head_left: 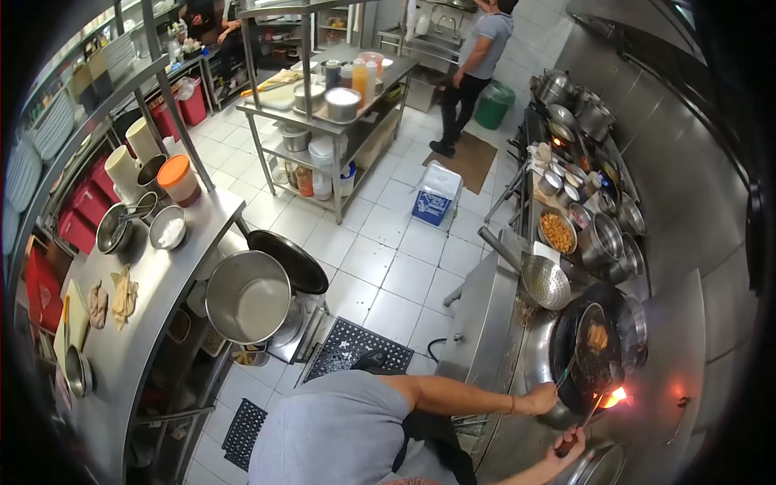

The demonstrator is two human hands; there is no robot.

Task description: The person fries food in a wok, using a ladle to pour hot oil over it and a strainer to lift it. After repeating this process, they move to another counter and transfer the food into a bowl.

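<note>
My left hand is closed at the near end of a thin handle that runs up toward a dark wok. A browned piece of food lies in the wok, which looks tilted. Below it, my right hand wraps round the dark grip of a long thin metal utensil. The far end of the utensil reaches the wok's lower edge, and its head cannot be made out clearly. Bright flame burns beside that edge.
A large perforated strainer rests above the wok. Farther along the range stand a bowl of orange pieces and several pots. A deep stockpot is behind me, near a steel counter. Another person stands at the back.
</note>
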